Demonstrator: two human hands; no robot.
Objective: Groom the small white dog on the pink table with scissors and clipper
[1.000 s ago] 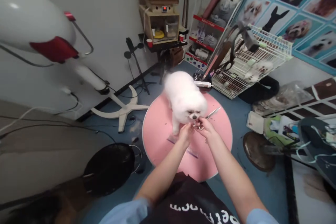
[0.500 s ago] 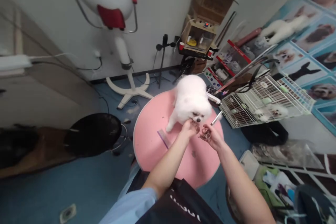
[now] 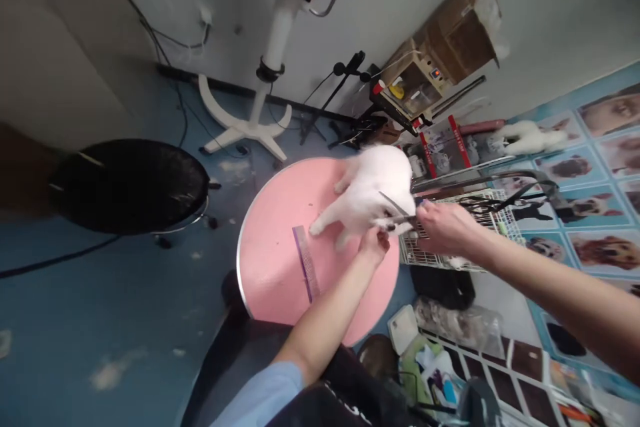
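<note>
A fluffy white dog [image 3: 373, 187] stands on a round pink table [image 3: 270, 253], its head towards me. With curled fingers, my left hand [image 3: 375, 245] holds it under the chin. My right hand [image 3: 443, 227] grips scissors [image 3: 397, 213] with the blades spread apart, up against the side of the dog's head. The blades cover part of its face. On the tabletop, left of my left forearm, lies a purple-edged comb [image 3: 306, 263].
A white stand [image 3: 255, 123] with a red-trimmed head is behind the table. A black round stool [image 3: 133, 185] stands to the left. Wire cages [image 3: 465, 260], a red box [image 3: 445, 147] and a cabinet with a lit switch [image 3: 415, 87] are at the right and back.
My right hand has risen and moved right, and the scissors have swung open against the dog's head. My left hand has stayed at the chin. The view has turned and tilted.
</note>
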